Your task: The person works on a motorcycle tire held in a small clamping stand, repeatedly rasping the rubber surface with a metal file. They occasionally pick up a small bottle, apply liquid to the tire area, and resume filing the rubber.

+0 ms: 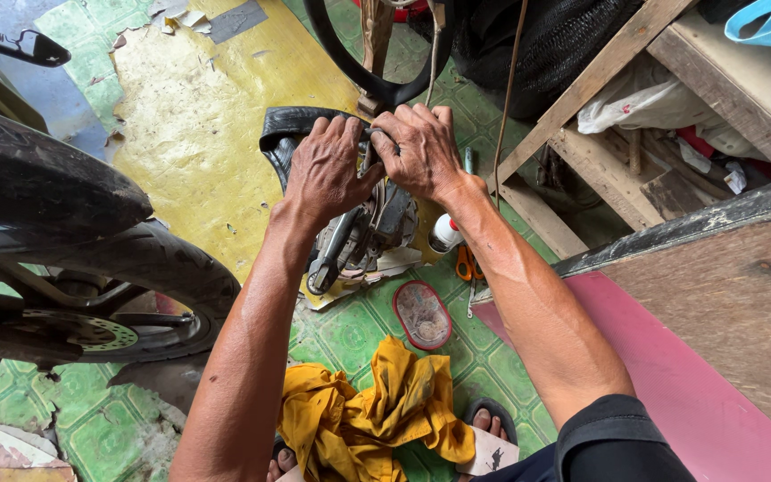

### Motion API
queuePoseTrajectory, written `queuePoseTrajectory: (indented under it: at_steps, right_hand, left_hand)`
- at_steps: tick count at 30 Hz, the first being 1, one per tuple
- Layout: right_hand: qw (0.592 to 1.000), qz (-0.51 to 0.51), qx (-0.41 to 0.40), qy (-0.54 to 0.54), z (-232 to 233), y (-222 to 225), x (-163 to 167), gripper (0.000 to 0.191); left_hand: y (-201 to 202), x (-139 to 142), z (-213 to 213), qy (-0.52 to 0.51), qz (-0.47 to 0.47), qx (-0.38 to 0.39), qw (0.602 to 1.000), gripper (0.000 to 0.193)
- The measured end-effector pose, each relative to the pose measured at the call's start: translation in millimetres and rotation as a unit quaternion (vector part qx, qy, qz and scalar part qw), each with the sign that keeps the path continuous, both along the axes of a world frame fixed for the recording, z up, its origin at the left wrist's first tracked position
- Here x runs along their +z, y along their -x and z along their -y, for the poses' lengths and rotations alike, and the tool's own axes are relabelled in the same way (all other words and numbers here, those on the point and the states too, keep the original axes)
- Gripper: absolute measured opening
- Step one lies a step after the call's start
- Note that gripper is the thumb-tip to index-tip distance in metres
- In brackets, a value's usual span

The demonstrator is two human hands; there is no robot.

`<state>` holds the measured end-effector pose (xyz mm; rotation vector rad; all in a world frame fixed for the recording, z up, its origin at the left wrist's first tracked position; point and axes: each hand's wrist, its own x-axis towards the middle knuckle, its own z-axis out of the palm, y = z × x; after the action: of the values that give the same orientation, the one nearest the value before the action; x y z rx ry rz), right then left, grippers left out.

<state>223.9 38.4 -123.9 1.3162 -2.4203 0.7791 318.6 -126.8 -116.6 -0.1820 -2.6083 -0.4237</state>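
Both hands, left hand (325, 170) and right hand (421, 150), clenched on folded black rubber inner tube (289, 125), pressed atop grey metal tool (357, 234) on yellow floor sheet (198, 116). Yellow crumpled rag (377, 412), orange-handled scissors (466, 264), black motorcycle tyre (149, 268) nearby.

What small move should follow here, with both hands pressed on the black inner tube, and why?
Probably keep pressing and smooth the fold flat. Both the left hand and right hand bear down on the black inner tube over a metal clamp tool, and the rubber looks bunched between the thumbs.
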Motion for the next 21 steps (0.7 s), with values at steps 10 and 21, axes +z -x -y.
queuePoseTrajectory:
  at_steps: [10,21]
  right_hand:
    - [1.000,0.001,0.000,-0.002,-0.3,-0.8,1.4,0.024]
    - [1.000,-0.001,-0.001,-0.005,0.4,-1.0,0.6,0.023]
  left_hand:
    - [-0.5,0.9,-1.0,-0.003,0.001,0.001,1.000,0.045]
    - [-0.2,-0.4,0.3,0.003,-0.002,-0.002,1.000,0.047]
